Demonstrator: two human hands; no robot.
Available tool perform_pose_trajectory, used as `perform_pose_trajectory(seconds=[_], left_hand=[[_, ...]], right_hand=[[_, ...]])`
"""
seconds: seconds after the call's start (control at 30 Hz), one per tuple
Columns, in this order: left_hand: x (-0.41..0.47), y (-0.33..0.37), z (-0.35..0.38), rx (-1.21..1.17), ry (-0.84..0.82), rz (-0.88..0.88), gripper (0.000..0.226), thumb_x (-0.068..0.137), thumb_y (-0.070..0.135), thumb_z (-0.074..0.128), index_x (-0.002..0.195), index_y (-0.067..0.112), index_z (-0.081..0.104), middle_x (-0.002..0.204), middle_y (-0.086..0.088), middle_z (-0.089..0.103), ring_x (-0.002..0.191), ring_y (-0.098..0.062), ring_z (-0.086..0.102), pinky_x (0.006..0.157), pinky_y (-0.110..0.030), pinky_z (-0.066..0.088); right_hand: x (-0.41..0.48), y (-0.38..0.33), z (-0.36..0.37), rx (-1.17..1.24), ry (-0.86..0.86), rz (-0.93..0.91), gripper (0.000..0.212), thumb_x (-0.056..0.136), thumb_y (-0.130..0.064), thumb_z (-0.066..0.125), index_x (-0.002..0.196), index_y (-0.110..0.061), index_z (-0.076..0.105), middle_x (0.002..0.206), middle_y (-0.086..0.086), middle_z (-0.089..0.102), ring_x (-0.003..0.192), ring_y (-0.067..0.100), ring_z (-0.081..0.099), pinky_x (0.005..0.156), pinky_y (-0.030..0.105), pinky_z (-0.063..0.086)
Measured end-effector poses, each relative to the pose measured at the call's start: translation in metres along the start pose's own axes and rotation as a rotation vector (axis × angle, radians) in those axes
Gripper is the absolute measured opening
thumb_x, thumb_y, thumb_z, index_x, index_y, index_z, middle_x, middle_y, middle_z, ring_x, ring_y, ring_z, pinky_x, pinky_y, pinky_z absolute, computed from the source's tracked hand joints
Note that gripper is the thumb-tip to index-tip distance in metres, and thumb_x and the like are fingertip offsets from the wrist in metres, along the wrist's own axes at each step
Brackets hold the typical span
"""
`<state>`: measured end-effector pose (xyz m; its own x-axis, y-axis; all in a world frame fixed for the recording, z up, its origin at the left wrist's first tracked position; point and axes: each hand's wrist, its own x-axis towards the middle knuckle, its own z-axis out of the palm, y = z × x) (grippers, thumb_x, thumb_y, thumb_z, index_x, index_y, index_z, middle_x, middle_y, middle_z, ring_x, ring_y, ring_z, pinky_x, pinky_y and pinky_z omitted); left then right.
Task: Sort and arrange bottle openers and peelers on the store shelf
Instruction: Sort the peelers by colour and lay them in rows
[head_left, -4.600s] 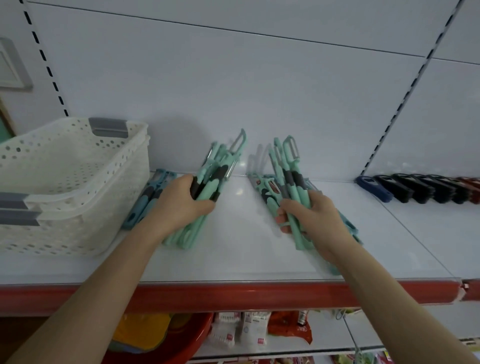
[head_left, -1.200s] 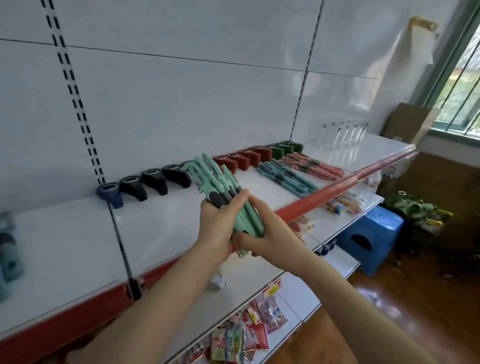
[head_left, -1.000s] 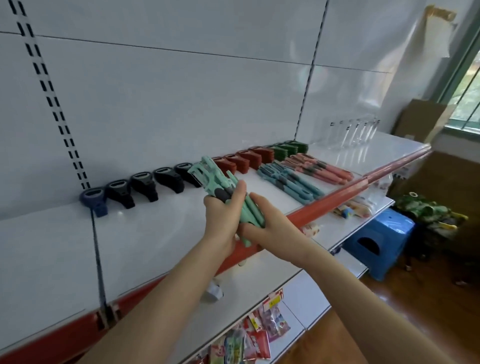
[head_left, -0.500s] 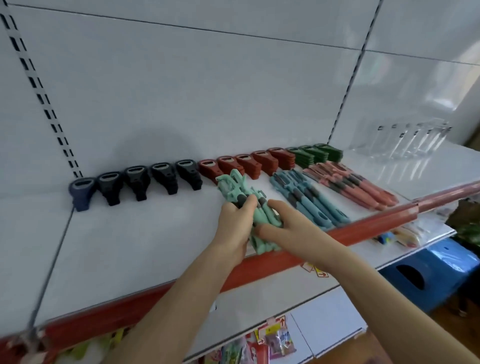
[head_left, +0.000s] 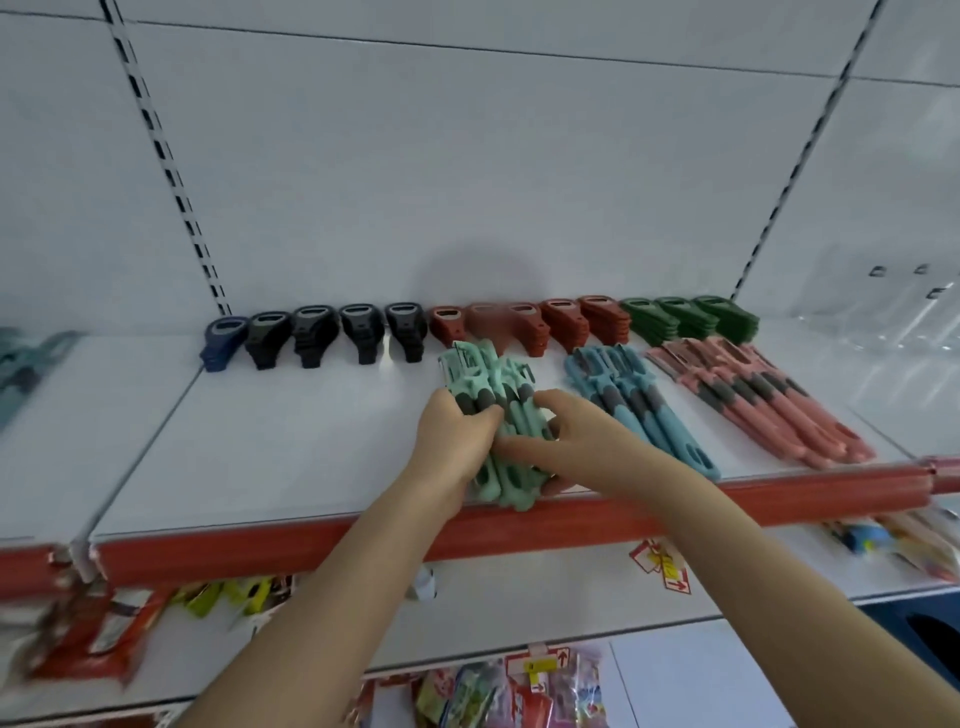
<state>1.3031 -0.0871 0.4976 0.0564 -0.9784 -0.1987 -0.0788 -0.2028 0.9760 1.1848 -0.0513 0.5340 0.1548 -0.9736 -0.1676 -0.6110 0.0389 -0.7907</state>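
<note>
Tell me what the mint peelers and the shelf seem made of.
The mint peelers look like matte moulded plastic with dark grey, possibly rubbery, grip bands. The shelf looks like smooth white painted metal, probably: it shows a faint sheen; its red front strip looks plastic.

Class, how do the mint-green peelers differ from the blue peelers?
The mint-green peelers are a bunched bundle gripped by the left hand and right hand; blue peelers lie untouched, spread in a row. Mint-green sit left of blue. Both have dark grey grips and point heads toward the back wall.
</note>
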Motion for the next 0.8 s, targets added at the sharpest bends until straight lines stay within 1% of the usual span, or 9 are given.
perform_pose_trajectory(seconds=[0.07, 0.17, 0.33, 0.4, 0.47, 0.53, 0.67, 0.73, 0.8], left_hand=[[0.001, -0.001, 0.001, 0.046, 0.025, 0.043, 0.020, 0.088, 0.009, 0.056, 0.107, 0.003, 0.054, 0.099, -0.013, 0.062, 0.088, -0.024, 0.062, 0.073, -0.034, 0.054], [0.001, -0.001, 0.002, 0.064, 0.027, 0.066, 0.020, 0.088, 0.008, 0.055, 0.107, 0.003, 0.052, 0.099, -0.013, 0.060, 0.088, -0.023, 0.061, 0.072, -0.034, 0.052], [0.000, -0.003, -0.001, 0.139, 0.026, 0.165, 0.025, 0.088, 0.014, 0.059, 0.109, 0.005, 0.050, 0.100, -0.010, 0.059, 0.088, -0.021, 0.059, 0.074, -0.033, 0.051], [0.002, -0.006, -0.006, 0.191, 0.027, 0.212, 0.026, 0.087, 0.018, 0.060, 0.107, 0.005, 0.051, 0.100, -0.010, 0.059, 0.088, -0.021, 0.060, 0.075, -0.034, 0.051], [0.003, -0.007, -0.012, 0.241, 0.013, 0.234, 0.028, 0.087, 0.023, 0.061, 0.106, 0.006, 0.052, 0.100, -0.009, 0.060, 0.089, -0.022, 0.060, 0.079, -0.038, 0.052], [0.006, -0.007, -0.017, 0.278, -0.002, 0.240, 0.028, 0.087, 0.026, 0.061, 0.105, 0.007, 0.052, 0.097, -0.005, 0.059, 0.088, -0.020, 0.060, 0.080, -0.037, 0.052], [0.012, -0.009, -0.025, 0.379, 0.022, 0.291, 0.020, 0.089, 0.025, 0.059, 0.098, 0.011, 0.048, 0.078, 0.006, 0.047, 0.067, -0.005, 0.048, 0.053, -0.012, 0.039], [0.013, -0.013, -0.027, 0.446, 0.031, 0.315, 0.018, 0.090, 0.025, 0.058, 0.094, 0.011, 0.049, 0.075, 0.006, 0.046, 0.062, -0.004, 0.044, 0.047, -0.012, 0.035], [0.015, -0.016, -0.027, 0.514, 0.038, 0.344, 0.015, 0.090, 0.025, 0.058, 0.085, 0.014, 0.049, 0.082, 0.001, 0.049, 0.062, -0.004, 0.043, 0.047, -0.010, 0.035]], right_hand=[[0.000, -0.001, -0.005, -0.021, 0.003, -0.001, 0.028, 0.086, -0.030, 0.063, 0.105, -0.025, 0.043, 0.079, -0.016, 0.046, 0.069, 0.004, 0.057, 0.063, 0.020, 0.055], [0.001, 0.000, -0.008, -0.110, 0.008, 0.006, 0.044, 0.086, -0.034, 0.062, 0.124, -0.018, 0.045, 0.078, -0.018, 0.040, 0.070, 0.004, 0.054, 0.067, 0.022, 0.052], [0.009, 0.008, -0.010, -0.275, 0.006, 0.002, 0.056, 0.084, -0.047, 0.059, 0.129, -0.016, 0.043, 0.081, -0.015, 0.043, 0.083, 0.009, 0.050, 0.071, 0.021, 0.040], [0.011, 0.012, -0.011, -0.274, -0.002, 0.004, 0.062, 0.083, -0.049, 0.060, 0.133, -0.017, 0.041, 0.098, -0.009, 0.052, 0.086, 0.009, 0.052, 0.075, 0.022, 0.042], [0.013, 0.016, -0.011, -0.276, 0.002, -0.009, 0.065, 0.081, -0.049, 0.062, 0.134, -0.018, 0.041, 0.118, -0.003, 0.052, 0.096, 0.011, 0.053, 0.084, 0.026, 0.045], [0.013, 0.018, -0.012, -0.265, 0.010, -0.029, 0.058, 0.081, -0.046, 0.064, 0.128, -0.017, 0.047, 0.121, -0.003, 0.052, 0.102, 0.013, 0.055, 0.090, 0.031, 0.047], [0.013, 0.022, -0.013, -0.262, 0.023, -0.042, 0.062, 0.080, -0.043, 0.066, 0.131, -0.013, 0.046, 0.131, 0.002, 0.049, 0.111, 0.015, 0.053, 0.097, 0.036, 0.045], [0.013, 0.024, -0.012, -0.262, 0.024, -0.043, 0.067, 0.080, -0.042, 0.066, 0.135, -0.013, 0.042, 0.134, 0.001, 0.047, 0.113, 0.014, 0.052, 0.097, 0.032, 0.043], [0.011, 0.026, -0.013, -0.238, 0.009, -0.050, 0.061, 0.080, -0.039, 0.067, 0.132, -0.014, 0.046, 0.127, -0.004, 0.050, 0.107, 0.009, 0.052, 0.092, 0.026, 0.041]])
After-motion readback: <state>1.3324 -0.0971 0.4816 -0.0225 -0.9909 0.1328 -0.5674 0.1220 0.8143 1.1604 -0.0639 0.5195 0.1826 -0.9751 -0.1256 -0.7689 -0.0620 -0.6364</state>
